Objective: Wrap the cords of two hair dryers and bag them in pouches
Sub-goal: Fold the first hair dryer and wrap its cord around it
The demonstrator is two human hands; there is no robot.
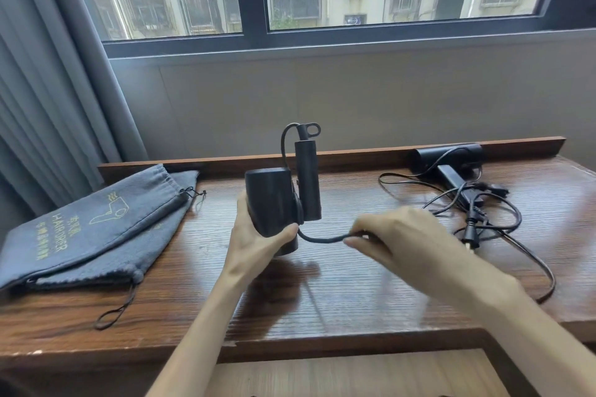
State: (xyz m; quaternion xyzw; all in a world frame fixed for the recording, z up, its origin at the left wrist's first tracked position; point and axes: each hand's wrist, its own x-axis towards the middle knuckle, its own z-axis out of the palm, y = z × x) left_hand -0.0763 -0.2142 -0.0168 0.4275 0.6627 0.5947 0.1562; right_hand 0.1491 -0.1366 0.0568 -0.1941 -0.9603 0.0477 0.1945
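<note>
My left hand (258, 235) grips the body of a black hair dryer (274, 200), held above the wooden table (322, 306) with its handle pointing up. Its cord (319, 238) loops from the handle top down behind the body and out to the right. My right hand (396, 235) pinches that cord close to the dryer. A second black hair dryer (451, 158) lies at the back right of the table, its loose cord (503, 222) tangled in front of it. Two grey drawstring pouches (96, 229) lie overlapped at the left.
A raised wooden lip (354, 155) runs along the table's back edge, below a window. Grey curtains (48, 106) hang at the left. The pouch drawstring (116, 309) trails toward the table's front edge.
</note>
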